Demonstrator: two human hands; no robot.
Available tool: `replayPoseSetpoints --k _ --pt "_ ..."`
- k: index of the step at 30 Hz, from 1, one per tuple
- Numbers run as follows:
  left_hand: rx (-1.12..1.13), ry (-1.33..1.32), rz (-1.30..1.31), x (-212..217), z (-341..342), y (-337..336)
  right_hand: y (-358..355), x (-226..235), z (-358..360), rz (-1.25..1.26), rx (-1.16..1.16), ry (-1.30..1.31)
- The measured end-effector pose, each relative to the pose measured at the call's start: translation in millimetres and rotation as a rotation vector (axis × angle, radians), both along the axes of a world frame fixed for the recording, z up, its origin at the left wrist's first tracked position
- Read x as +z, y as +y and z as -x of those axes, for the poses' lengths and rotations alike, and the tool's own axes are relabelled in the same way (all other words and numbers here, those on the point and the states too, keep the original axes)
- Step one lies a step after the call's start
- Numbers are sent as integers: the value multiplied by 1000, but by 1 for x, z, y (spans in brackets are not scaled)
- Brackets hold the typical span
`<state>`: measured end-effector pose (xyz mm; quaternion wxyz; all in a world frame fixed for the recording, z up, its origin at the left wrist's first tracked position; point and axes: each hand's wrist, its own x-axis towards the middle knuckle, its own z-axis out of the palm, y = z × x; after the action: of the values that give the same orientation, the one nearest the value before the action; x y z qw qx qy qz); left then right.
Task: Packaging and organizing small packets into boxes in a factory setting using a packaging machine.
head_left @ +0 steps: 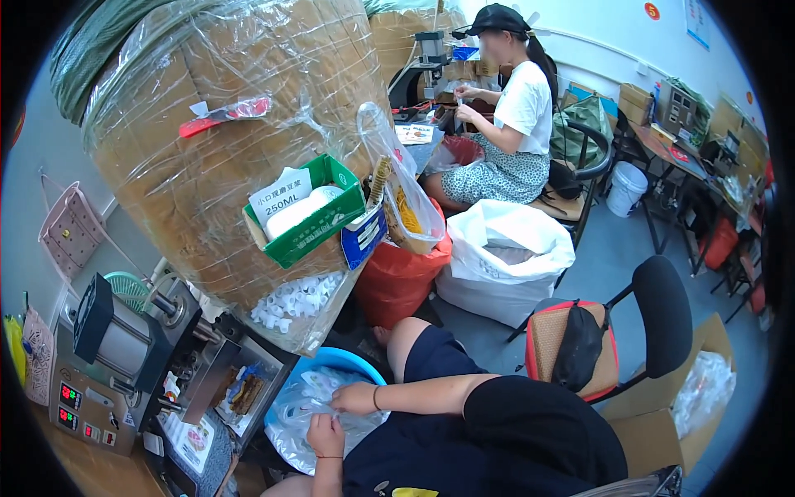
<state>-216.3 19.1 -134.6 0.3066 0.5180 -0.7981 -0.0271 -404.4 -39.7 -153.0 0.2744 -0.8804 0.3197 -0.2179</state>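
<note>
A light blue basin sits low in front of me, heaped with clear plastic bags that carry some print. My right hand reaches in from the right over the basin, its fingers closed on a clear plastic bag. Close by, at the basin's near side, my left hand is raised with fingertips pinched together. What it holds, if anything, is too small to make out. Left of the basin stands a bench press machine with lit red displays; a printed sheet lies at its base.
A wrapped carton stack towers ahead, with white plastic spouts and a green box by it. Red and white sacks stand beyond. A chair and open carton are at right. A co-worker sits farther off.
</note>
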Motion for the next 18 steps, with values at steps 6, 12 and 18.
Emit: replayPoseSetpoints --k 6,12,18 --pt "26 -107 -97 8 4 1 13 22 -5 139 -110 165" --pt "-131 -231 -340 -15 -15 -2 2 22 -13 166 -228 439" --pt "-165 -185 -462 -8 -21 0 -4 14 -22 131 -346 517"
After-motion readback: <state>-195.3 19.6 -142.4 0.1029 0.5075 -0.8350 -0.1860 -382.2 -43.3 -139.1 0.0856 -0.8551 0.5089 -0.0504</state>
